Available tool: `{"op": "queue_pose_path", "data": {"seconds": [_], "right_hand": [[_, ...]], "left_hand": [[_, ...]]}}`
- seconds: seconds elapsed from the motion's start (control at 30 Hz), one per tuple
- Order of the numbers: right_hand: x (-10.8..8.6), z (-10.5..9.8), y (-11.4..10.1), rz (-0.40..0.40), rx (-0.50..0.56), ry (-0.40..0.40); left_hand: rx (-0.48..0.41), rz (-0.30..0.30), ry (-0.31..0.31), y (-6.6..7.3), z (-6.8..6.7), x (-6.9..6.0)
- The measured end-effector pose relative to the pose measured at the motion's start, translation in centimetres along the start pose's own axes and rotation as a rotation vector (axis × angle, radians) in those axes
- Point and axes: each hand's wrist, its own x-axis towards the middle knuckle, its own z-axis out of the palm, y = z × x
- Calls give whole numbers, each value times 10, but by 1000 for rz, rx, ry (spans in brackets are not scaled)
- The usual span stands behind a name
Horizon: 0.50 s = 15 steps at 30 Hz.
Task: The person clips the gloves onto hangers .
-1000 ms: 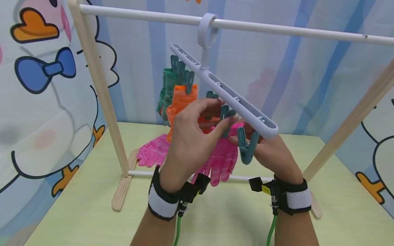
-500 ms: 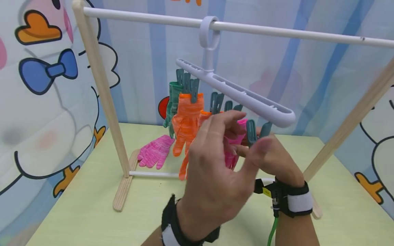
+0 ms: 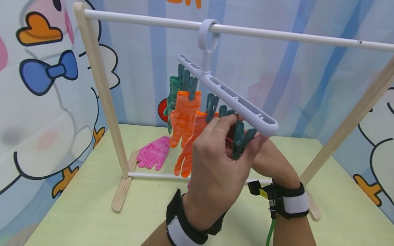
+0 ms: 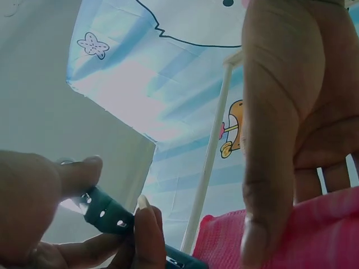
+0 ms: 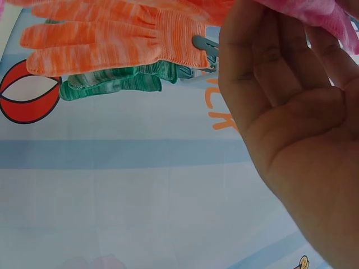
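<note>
My left hand [image 3: 218, 164] pinches the front green clothespin [image 3: 241, 140] under the near end of the pale hanger [image 3: 243, 106]. In the left wrist view, its thumb and fingers grip that green clip at lower left. Behind it, mostly hidden in the head view, my right hand [image 3: 269, 160] holds a pink glove [image 4: 331, 235] by its cuff area, between thumb and fingers. More of this glove shows at the top of the right wrist view. Another green clothespin [image 3: 223, 111] sits just behind, its grip on the pink glove hidden by my fingers.
Orange gloves [image 3: 184, 116] and green gloves [image 3: 173, 87] hang from clips farther along the hanger. A second pink glove [image 3: 154, 152] lies on the table [image 3: 92, 205]. The hanger's ring hangs on a white rod [image 3: 277, 36] between wooden posts [image 3: 101, 85].
My left hand has left the clip farther back and moved right to the front clothespin, which it now pinches. The hanger swung right and back. My right hand stays at the pink glove.
</note>
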Motion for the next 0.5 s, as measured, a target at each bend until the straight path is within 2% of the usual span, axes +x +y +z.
{"op": "queue_pose_path", "data": {"seconds": [0.13, 0.27, 0.37, 0.5], "right_hand": [[1, -4, 2, 40, -10, 21], [4, -10, 11, 49, 81, 58], [10, -11, 22, 59, 176, 111], [19, -5, 42, 124, 199, 177]], "left_hand": [[-21, -12, -11, -1, -4, 1], [-41, -9, -33, -1, -7, 3], [-51, -20, -68, -1, -9, 4], [-60, -55, -133, -1, -15, 5]]}}
